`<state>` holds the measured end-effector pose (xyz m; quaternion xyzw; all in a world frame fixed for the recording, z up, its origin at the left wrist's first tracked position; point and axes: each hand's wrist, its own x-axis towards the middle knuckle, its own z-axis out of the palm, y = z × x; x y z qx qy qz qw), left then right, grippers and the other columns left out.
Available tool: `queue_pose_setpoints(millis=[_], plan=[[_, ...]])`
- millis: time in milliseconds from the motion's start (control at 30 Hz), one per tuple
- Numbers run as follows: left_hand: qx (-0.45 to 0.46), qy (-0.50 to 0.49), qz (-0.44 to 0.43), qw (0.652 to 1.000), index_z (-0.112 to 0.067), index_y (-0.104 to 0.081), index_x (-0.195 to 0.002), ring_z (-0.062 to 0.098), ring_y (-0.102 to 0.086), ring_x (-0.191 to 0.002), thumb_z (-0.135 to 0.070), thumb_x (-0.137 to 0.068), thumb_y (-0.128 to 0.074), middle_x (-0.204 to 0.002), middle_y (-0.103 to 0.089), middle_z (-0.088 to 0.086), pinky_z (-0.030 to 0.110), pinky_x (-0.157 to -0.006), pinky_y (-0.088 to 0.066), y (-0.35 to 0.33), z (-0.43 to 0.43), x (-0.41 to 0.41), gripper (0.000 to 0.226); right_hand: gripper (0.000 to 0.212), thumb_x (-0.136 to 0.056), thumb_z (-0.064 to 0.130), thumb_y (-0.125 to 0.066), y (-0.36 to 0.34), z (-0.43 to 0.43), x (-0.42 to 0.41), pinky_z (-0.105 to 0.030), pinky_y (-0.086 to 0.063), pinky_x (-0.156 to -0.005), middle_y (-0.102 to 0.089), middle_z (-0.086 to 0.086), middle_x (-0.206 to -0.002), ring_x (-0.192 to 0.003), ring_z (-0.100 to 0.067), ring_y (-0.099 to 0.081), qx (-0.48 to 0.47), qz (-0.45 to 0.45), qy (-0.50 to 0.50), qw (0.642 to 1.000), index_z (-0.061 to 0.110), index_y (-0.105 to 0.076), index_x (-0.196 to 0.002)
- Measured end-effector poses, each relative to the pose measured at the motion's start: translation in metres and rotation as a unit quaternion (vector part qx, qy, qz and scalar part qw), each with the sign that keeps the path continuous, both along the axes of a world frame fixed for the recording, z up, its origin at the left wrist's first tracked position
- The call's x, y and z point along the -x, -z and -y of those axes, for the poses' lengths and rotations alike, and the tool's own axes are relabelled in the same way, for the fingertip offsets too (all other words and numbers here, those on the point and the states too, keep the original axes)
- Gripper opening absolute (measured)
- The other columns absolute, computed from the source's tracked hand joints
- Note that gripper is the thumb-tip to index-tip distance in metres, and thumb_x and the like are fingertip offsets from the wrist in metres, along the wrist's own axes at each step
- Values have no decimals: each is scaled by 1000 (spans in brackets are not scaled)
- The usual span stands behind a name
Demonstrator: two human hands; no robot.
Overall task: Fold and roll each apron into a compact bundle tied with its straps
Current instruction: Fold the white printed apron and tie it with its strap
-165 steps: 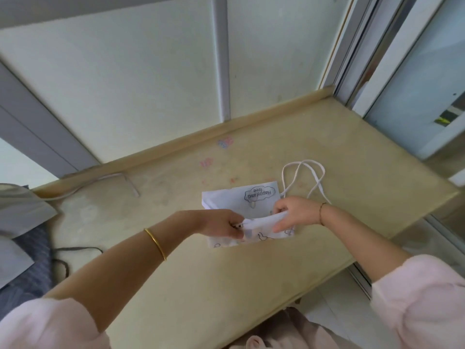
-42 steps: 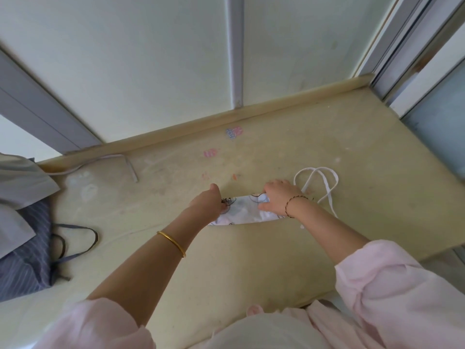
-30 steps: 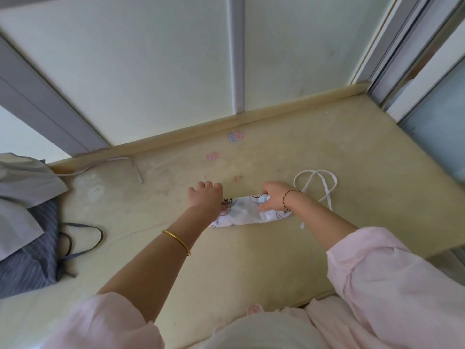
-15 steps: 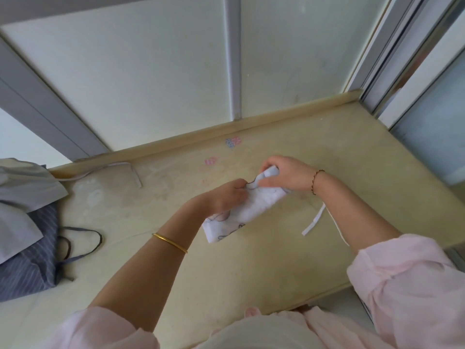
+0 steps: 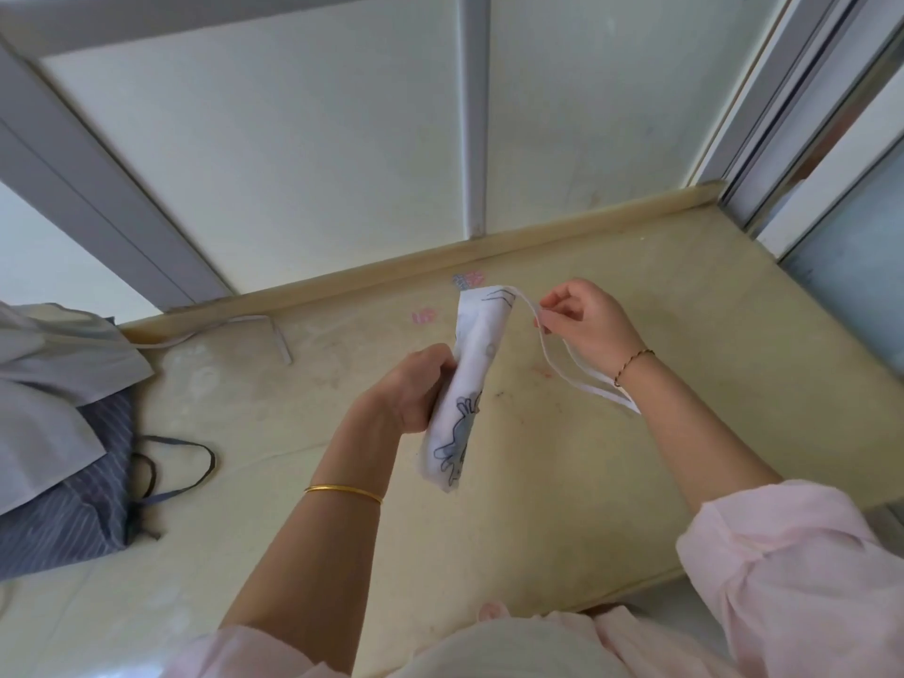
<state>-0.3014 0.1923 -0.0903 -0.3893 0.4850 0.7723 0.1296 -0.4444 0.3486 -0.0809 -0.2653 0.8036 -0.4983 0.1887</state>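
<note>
Item: rolled white apron [image 5: 469, 384]. Lifted clear of the table [image 5: 636, 482], no longer lying flat on it as a second ago; stands near-upright in the air. Gripped at mid-length by left hand [image 5: 411, 389], fingers curled round. Straps [image 5: 582, 379] pinched by right hand [image 5: 582, 320], drawn out sideways. Suggests rolling finished, tying next. Pending at far left: further aprons [image 5: 58, 482].

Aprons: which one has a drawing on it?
The white rolled apron in the left hand: it has a cartoon print. The pale grey apron and dark striped apron show none.
</note>
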Motion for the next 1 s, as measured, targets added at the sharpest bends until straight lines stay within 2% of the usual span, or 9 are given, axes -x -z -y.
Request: queue_pose_setpoints(millis=[100,233,367,467,567,633,733,867,1000], plan=[[-108,-34,-29,993,-4,-49,-87,22,-51,-58,-11,-86,-26,-69,-52,11,33,-65,-46,-3,-2,2,24,21,-86,16,-65,-3,10,-1,-35,-51,-83,-68,-7,-92,-89,-22,-66,34,-3,17,999,28,-48,-81],[-191,-51,-75,977,-6,-51,-79,20,-55,-54,-13,-90,-25,-63,-55,7,27,-58,-51,-5,-5,8,29,20,-87,11,-62,-8,27,-3,-25,-50,-74,-65,1,-81,-78,-15,-64,44,-10,34,998,22,-49,-77],[-265,-66,-133,953,-7,-57,-73,18,-56,-54,-18,-85,-40,-63,-56,4,25,-60,-51,-15,-10,13,23,15,-84,5,-63,-5,37,0,-15,-41,-64,-56,9,-73,-70,-10,-53,7,-65,102,993,16,-54,-80],[-274,-81,-153,946,-7,-56,-67,17,-56,-53,-17,-78,-43,-62,-56,4,25,-60,-51,-19,-10,14,20,13,-84,3,-61,-4,38,0,-13,-38,-60,-51,12,-71,-66,-5,-50,5,-74,130,989,14,-54,-83],[-269,-91,-156,946,-6,-61,-59,16,-57,-53,-19,-77,-40,-60,-58,4,25,-62,-47,-17,-10,16,30,14,-87,3,-58,-3,39,-5,-16,-44,-62,-53,7,-74,-66,-8,-58,0,-38,98,994,14,-51,-87],[-264,-106,-148,947,-6,-63,-56,17,-57,-54,-20,-77,-40,-61,-59,4,26,-63,-47,-13,-9,17,34,16,-89,1,-54,-1,40,-10,-18,-48,-55,-55,3,-77,-57,-11,-62,0,0,71,998,16,-49,-85],[-265,-128,-151,944,-6,-64,-56,18,-59,-54,-22,-80,-38,-62,-60,5,24,-61,-51,-9,-9,18,39,24,-89,2,-55,3,36,-14,-19,-46,-44,-55,-2,-84,-44,-9,-57,6,22,63,998,21,-46,-79],[-261,-142,-142,944,-4,-66,-55,16,-58,-53,-20,-81,-39,-75,-56,5,26,-65,-45,-12,-10,17,41,23,-87,5,-61,7,34,-17,-21,-43,-42,-54,-1,-94,-40,-5,-53,46,60,79,994,21,-45,-79],[-250,-148,-127,948,-2,-67,-52,15,-55,-53,-21,-92,-31,-83,-49,4,25,-68,-40,-14,-11,17,58,20,-89,10,-59,7,34,-18,-21,-39,-43,-56,0,-102,-43,-10,-52,62,58,87,993,23,-47,-80]])
